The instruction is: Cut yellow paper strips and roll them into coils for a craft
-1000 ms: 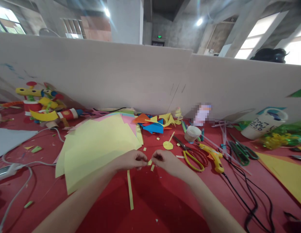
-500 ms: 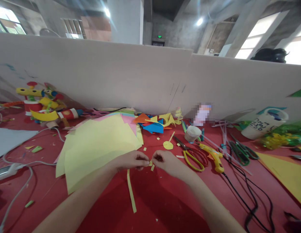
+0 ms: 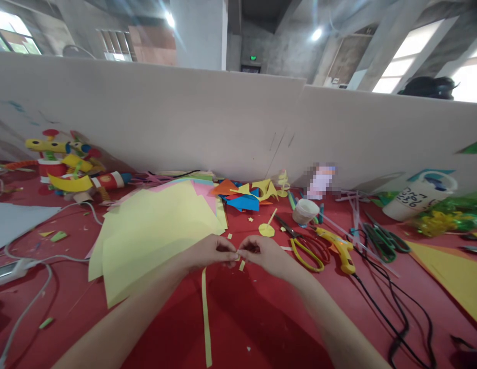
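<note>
My left hand (image 3: 211,252) and my right hand (image 3: 262,252) meet fingertip to fingertip above the red table (image 3: 261,328). Both pinch the top end of a narrow yellow paper strip (image 3: 205,318), which hangs down from my left fingers toward me. A small yellow scrap (image 3: 242,265) lies just below the fingertips. A fan of pale yellow sheets (image 3: 154,233) lies under and left of my left hand.
Yellow-handled scissors (image 3: 305,251), a yellow glue gun (image 3: 338,248) with black cords (image 3: 396,307), green scissors (image 3: 380,241) and a paper cup (image 3: 304,211) lie to the right. Coloured paper cut-outs (image 3: 246,195) sit by the white partition (image 3: 223,123). A paper-cup craft figure (image 3: 65,164) stands far left.
The hands have drawn slightly closer together and lifted a little. The hanging strip has swung and now reaches lower toward me.
</note>
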`<control>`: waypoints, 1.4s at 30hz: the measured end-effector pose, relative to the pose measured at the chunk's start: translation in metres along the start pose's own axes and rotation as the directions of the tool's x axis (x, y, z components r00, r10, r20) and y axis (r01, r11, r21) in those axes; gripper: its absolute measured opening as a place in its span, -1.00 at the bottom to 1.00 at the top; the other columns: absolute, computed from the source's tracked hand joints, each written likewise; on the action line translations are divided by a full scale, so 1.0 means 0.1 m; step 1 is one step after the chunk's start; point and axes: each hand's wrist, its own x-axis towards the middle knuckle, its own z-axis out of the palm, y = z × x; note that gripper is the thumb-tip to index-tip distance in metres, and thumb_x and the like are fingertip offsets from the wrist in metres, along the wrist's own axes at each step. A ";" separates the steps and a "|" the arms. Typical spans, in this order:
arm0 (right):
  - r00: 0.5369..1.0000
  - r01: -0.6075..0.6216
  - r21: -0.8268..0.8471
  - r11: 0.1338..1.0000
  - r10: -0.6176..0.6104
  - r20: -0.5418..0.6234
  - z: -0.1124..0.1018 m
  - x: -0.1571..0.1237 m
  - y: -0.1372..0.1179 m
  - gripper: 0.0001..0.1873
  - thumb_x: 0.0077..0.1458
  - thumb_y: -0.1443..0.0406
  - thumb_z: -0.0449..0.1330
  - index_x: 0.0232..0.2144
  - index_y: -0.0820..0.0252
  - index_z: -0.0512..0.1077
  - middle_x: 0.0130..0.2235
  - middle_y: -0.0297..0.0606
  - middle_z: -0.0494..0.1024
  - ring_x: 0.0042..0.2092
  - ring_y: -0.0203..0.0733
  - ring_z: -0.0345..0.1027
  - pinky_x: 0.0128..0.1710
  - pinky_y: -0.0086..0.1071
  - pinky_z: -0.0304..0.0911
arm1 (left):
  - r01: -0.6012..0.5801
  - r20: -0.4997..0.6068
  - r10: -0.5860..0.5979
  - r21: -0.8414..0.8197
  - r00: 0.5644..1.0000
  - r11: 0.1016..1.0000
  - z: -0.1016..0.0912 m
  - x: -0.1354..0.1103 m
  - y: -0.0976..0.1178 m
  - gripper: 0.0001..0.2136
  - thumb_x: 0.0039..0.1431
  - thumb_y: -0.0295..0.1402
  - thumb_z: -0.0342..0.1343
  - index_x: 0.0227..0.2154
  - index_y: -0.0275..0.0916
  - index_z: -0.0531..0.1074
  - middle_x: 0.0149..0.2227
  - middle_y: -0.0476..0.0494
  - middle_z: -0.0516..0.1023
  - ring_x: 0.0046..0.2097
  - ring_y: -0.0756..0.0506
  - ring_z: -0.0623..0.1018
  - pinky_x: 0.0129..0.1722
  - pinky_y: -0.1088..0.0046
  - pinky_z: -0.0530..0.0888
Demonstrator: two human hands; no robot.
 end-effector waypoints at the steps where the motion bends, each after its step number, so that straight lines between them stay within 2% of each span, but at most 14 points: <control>1: 1.000 0.000 0.020 1.000 0.000 -0.005 0.00 0.01 0.02 -0.86 -0.03 0.25 0.12 -0.48 0.22 0.37 -0.49 -0.31 0.44 -0.45 -0.29 0.28 -0.44 -0.43 0.19 | -0.002 -0.002 0.002 0.002 1.000 1.000 0.00 0.00 0.00 -0.80 -0.06 -0.23 0.16 -0.52 -0.30 0.49 -0.57 -0.02 0.48 -0.46 0.01 0.44 -0.39 0.51 0.34; 11: 0.999 0.006 0.187 0.982 0.000 -0.035 0.02 0.03 0.05 -0.84 -0.03 0.21 0.12 -0.49 0.19 0.29 -0.50 -0.34 0.39 -0.46 -0.28 0.32 -0.39 -0.37 0.27 | -0.021 -0.049 0.022 0.018 0.999 1.000 0.02 0.00 0.01 -0.81 -0.08 -0.26 0.17 -0.57 -0.30 0.51 -0.59 -0.02 0.48 -0.49 0.02 0.41 -0.41 0.52 0.31; 18: 0.999 -0.016 0.204 0.979 0.024 -0.034 0.03 0.03 0.06 -0.83 -0.05 0.20 0.15 -0.50 0.19 0.29 -0.52 -0.35 0.40 -0.46 -0.27 0.35 -0.39 -0.37 0.29 | 0.017 -0.021 -0.017 0.002 1.000 1.000 -0.01 -0.01 -0.01 -0.82 -0.10 -0.26 0.17 -0.55 -0.29 0.52 -0.56 -0.03 0.51 -0.46 0.00 0.44 -0.37 0.50 0.34; 23: 0.999 -0.018 0.154 0.988 0.025 -0.041 0.03 0.04 0.05 -0.89 -0.04 0.28 0.13 -0.51 0.20 0.29 -0.54 -0.36 0.39 -0.49 -0.31 0.32 -0.43 -0.41 0.27 | 0.033 0.014 -0.033 0.017 0.999 0.999 0.02 -0.03 0.04 -0.79 -0.07 -0.22 0.15 -0.55 -0.29 0.51 -0.56 -0.03 0.50 -0.45 0.00 0.43 -0.38 0.51 0.33; 28: 1.000 -0.014 0.137 0.990 0.018 -0.026 0.04 0.04 0.05 -0.90 -0.03 0.30 0.13 -0.52 0.19 0.29 -0.54 -0.37 0.39 -0.49 -0.32 0.30 -0.45 -0.43 0.26 | 0.059 -0.041 -0.060 -0.023 0.997 0.998 0.07 -0.01 0.00 -0.79 -0.08 -0.23 0.16 -0.55 -0.30 0.51 -0.57 -0.03 0.49 -0.47 0.01 0.42 -0.40 0.52 0.31; 35: 0.999 -0.037 0.246 0.968 0.043 -0.018 0.05 0.05 0.07 -0.81 -0.10 0.20 0.19 -0.50 0.21 0.30 -0.53 -0.37 0.38 -0.49 -0.31 0.30 -0.42 -0.39 0.26 | 0.033 -0.047 -0.035 -0.037 0.998 0.999 0.06 -0.01 -0.04 -0.79 -0.09 -0.24 0.16 -0.58 -0.31 0.51 -0.59 -0.03 0.48 -0.48 0.01 0.42 -0.41 0.52 0.30; 42: 0.998 -0.025 0.238 0.971 0.037 -0.047 0.07 0.06 0.09 -0.84 -0.12 0.24 0.19 -0.52 0.22 0.32 -0.52 -0.36 0.39 -0.49 -0.31 0.30 -0.43 -0.41 0.25 | 0.063 -0.062 -0.066 -0.050 0.996 0.997 0.08 -0.01 0.00 -0.74 -0.08 -0.18 0.15 -0.57 -0.32 0.51 -0.59 -0.04 0.48 -0.48 0.01 0.41 -0.42 0.51 0.29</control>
